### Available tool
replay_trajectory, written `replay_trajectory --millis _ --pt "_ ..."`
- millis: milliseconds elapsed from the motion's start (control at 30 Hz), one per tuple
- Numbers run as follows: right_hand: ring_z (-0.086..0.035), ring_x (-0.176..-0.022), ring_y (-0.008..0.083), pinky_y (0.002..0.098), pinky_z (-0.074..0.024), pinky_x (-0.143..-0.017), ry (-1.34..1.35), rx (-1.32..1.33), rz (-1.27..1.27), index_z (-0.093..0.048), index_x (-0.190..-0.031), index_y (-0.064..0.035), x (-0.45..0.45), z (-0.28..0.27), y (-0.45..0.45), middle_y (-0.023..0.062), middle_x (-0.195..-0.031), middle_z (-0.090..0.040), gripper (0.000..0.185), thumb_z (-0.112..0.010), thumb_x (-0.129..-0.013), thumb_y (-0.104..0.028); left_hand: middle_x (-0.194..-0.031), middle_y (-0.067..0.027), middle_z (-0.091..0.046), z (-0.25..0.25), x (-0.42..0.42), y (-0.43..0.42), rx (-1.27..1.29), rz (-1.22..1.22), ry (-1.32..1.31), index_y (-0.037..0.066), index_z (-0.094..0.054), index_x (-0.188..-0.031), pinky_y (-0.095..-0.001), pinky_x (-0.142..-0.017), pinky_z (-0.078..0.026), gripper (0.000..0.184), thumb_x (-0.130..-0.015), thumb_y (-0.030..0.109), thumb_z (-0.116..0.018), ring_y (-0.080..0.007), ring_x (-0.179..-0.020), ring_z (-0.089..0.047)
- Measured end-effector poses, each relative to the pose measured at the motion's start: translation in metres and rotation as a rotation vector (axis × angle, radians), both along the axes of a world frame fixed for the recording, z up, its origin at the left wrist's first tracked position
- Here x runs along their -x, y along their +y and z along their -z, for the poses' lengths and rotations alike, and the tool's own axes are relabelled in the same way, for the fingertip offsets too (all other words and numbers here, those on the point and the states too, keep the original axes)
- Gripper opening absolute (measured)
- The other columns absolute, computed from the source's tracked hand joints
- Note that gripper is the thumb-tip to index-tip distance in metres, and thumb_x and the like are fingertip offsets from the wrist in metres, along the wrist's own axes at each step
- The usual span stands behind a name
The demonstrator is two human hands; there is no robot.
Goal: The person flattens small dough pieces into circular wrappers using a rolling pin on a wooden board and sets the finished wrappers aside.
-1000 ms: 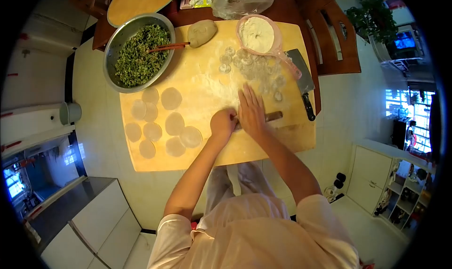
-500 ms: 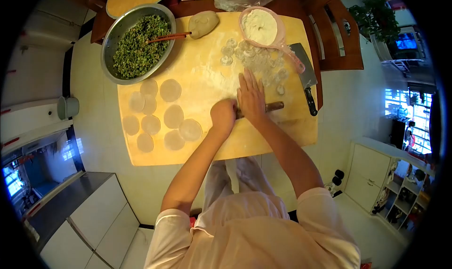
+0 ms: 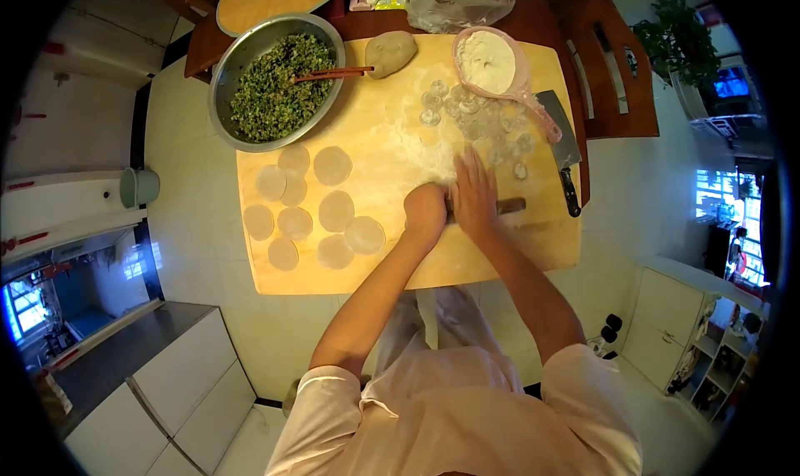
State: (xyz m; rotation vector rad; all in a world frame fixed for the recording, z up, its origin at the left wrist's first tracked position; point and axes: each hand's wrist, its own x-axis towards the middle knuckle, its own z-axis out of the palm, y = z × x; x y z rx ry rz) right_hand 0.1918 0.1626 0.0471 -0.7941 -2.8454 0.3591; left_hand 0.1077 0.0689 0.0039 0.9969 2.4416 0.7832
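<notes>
My right hand (image 3: 476, 194) lies flat across a wooden rolling pin (image 3: 512, 205), fingers stretched out over the floured board (image 3: 400, 264). Close to its left, my left hand (image 3: 426, 210) is closed beside the pin's left end; what its fingers hold is hidden. Several round dough wrappers (image 3: 364, 235) are spread over the board's left side, some overlapping. Beyond my hands, small flattened dough pieces (image 3: 430, 117) sit in loose flour. A pink scoop of flour (image 3: 488, 63) rests at the back right, and a lump of dough (image 3: 392, 54) at the back.
A metal bowl (image 3: 218, 93) of chopped green filling stands at the back left, with chopsticks (image 3: 333, 74) reaching to the dough lump. A cleaver (image 3: 560, 134) lies along the right edge. Behind the board are a plastic bag (image 3: 462, 5) and a wooden chair (image 3: 621, 68).
The whole view has shifted, so everything appears further right. My right hand still lies over the rolling pin and my left stays closed beside it.
</notes>
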Motion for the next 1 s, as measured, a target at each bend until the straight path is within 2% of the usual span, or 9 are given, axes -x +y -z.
replay_trajectory --millis 67,133,200,400,500,633,767,867,1000 --pt "-0.030 -0.141 0.0325 0.0542 -0.0268 -0.110 -0.055 -0.010 -0.038 -0.044 -0.138 -0.0012 -0.039 0.002 -0.022 0.0172 -0.152 -0.032 0.054 -0.055 -0.088 -0.015 -0.076 -0.0147 -0.066 -0.014 0.003 -0.010 -0.080 -0.024 -0.041 0.010 -0.068 -0.071 -0.0431 -0.064 -0.049 0.006 -0.074 0.010 -0.063 -0.0341 -0.071 -0.064" --pt "-0.030 -0.141 0.0326 0.0548 -0.0268 -0.110 -0.132 -0.010 -0.075 -0.044 -0.138 -0.0013 -0.068 -0.004 -0.040 0.0170 -0.152 -0.032 0.055 -0.056 -0.087 -0.015 -0.070 -0.0138 -0.064 -0.006 0.007 -0.028 -0.237 -0.263 -0.567 0.006 -0.067 -0.076 -0.0369 -0.059 -0.049 0.005 -0.075 0.010 -0.064 -0.0318 -0.061 -0.061" --pt "-0.032 -0.139 0.0321 0.0543 -0.0283 -0.109 -0.074 -0.029 -0.059 -0.045 -0.137 -0.0014 -0.055 -0.005 -0.032 0.0171 -0.151 -0.034 0.053 -0.056 -0.087 -0.016 -0.069 -0.0132 -0.063 0.022 0.013 -0.039 -0.270 -0.199 -0.692 0.007 -0.066 -0.077 -0.0386 -0.060 -0.049 0.005 -0.074 0.011 -0.068 -0.0322 -0.062 -0.060" --pt "-0.036 -0.137 0.0319 0.0528 -0.0305 -0.108 0.049 -0.055 0.013 -0.047 -0.134 -0.0013 0.019 0.014 0.009 0.0171 -0.148 -0.038 0.050 -0.056 -0.087 -0.015 -0.076 -0.0166 -0.065 -0.018 0.022 -0.002 0.082 0.121 0.052 0.009 -0.069 -0.079 -0.0439 -0.063 -0.049 0.012 -0.069 0.016 -0.069 -0.0361 -0.069 -0.062" --pt "-0.036 -0.136 0.0317 0.0526 -0.0302 -0.108 -0.024 -0.066 -0.037 -0.047 -0.134 -0.0007 -0.025 0.006 -0.015 0.0173 -0.147 -0.039 0.050 -0.057 -0.087 -0.015 -0.073 -0.0165 -0.065 -0.028 0.026 -0.011 -0.032 0.039 -0.140 0.006 -0.067 -0.074 -0.0432 -0.062 -0.049 0.007 -0.071 0.011 -0.066 -0.0350 -0.069 -0.062" --pt "-0.039 -0.135 0.0319 0.0531 -0.0311 -0.107 -0.053 -0.102 -0.050 -0.048 -0.133 -0.0004 -0.055 -0.007 -0.040 0.0174 -0.146 -0.041 0.049 -0.057 -0.087 -0.015 -0.067 -0.0116 -0.063 0.001 0.032 -0.034 -0.193 -0.192 -0.855 0.006 -0.067 -0.075 -0.0407 -0.062 -0.049 0.008 -0.069 0.008 -0.073 -0.0317 -0.065 -0.062" --pt "-0.037 -0.136 0.0328 0.0544 -0.0310 -0.106 -0.003 -0.063 -0.022 -0.047 -0.134 -0.0003 0.011 0.004 0.004 0.0182 -0.147 -0.038 0.049 -0.054 -0.087 -0.013 -0.069 -0.0144 -0.064 -0.026 0.022 -0.012 -0.042 0.068 -0.174 0.007 -0.067 -0.073 -0.0434 -0.062 -0.049 0.008 -0.069 0.013 -0.070 -0.0341 -0.069 -0.063" --pt "-0.033 -0.138 0.0335 0.0547 -0.0294 -0.107 0.025 -0.036 -0.002 -0.045 -0.136 0.0000 0.026 0.011 0.015 0.0188 -0.149 -0.035 0.049 -0.052 -0.089 -0.011 -0.073 -0.0150 -0.065 -0.017 0.023 0.002 -0.004 0.090 -0.049 0.008 -0.068 -0.070 -0.0450 -0.062 -0.048 0.007 -0.068 0.014 -0.068 -0.0354 -0.071 -0.063" --pt "-0.035 -0.137 0.0313 0.0542 -0.0310 -0.106 -0.039 -0.042 -0.012 -0.048 -0.133 0.0001 -0.035 -0.002 -0.027 0.0172 -0.148 -0.037 0.047 -0.055 -0.089 -0.015 -0.069 -0.0098 -0.066 -0.015 0.035 -0.014 -0.075 -0.175 -0.546 0.007 -0.068 -0.070 -0.0350 -0.061 -0.050 0.004 -0.073 0.009 -0.070 -0.0237 -0.065 -0.064"
